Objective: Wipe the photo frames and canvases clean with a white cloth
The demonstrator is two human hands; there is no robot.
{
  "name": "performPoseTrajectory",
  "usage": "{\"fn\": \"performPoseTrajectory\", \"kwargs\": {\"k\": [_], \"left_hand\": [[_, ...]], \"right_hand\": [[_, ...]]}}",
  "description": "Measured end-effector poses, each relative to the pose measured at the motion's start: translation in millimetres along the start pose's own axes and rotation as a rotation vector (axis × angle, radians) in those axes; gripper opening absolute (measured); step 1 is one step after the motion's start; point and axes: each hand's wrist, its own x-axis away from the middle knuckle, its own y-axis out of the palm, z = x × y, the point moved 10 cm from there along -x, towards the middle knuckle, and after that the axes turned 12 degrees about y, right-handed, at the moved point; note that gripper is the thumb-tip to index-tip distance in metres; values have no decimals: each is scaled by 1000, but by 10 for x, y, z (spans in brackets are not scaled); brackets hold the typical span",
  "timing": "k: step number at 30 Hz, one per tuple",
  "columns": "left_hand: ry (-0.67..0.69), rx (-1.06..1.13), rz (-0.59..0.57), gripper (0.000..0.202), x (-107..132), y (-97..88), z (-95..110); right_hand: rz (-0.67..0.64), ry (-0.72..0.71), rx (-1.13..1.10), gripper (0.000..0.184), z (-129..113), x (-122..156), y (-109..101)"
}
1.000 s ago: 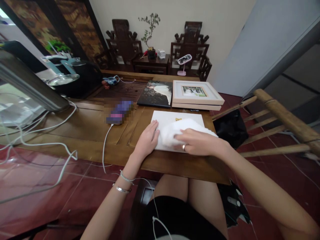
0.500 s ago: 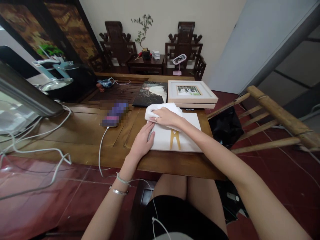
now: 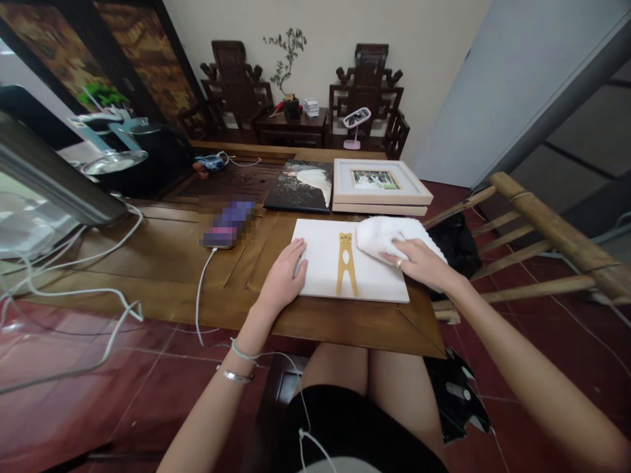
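A white board is laid flat on the surface, its long axis running left to right, with its left edge at the left hand. There the fingers are extended and nothing is grasped. A white cloth is gripped in the right hand, spread over the board's far right corner and past its right edge. The yellow figure, its long axis near to far, is uncovered just left of the cloth.

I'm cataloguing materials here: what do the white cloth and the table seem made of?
The white cloth looks like soft terry or microfibre: its edge is fuzzy. The table seems varnished wood: brown, with a soft sheen and panel seams.
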Motion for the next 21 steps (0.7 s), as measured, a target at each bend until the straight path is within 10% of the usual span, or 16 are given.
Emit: {"fn": "performPoseTrajectory", "kwargs": {"k": [9, 21], "left_hand": [[-9, -18, -5, 40, -10, -3, 13], [3, -2, -11, 40, 4, 1, -6]], "right_hand": [[-229, -49, -8, 28, -221, 907, 201], [-23, 64, -108, 35, 42, -552, -154]]}}
